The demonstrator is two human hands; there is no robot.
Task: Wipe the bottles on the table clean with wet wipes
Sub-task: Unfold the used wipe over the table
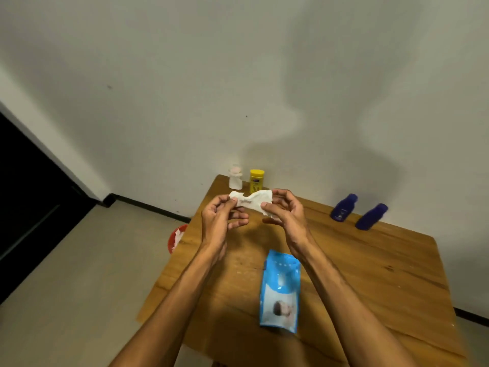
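The red round bin [176, 238] beside the wooden table [370, 274] is mostly hidden by the table's edge, and the labels on the bottles are too blurred to read. A crumpled white wet wipe [251, 202] is stretched in the air above the table's far end, just in front of a yellow bottle [256, 180] and a pale white bottle [235, 177]. Two dark blue bottles [358, 211] stand well apart to the right. The left hand [221, 217] pinches the wipe's left end; the right hand [284, 211] pinches its right end, the other fingers loosely curled. A blue wipes packet [280, 290] lies flat between the forearms.

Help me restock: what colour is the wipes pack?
The wipes pack is light blue and white; head view.
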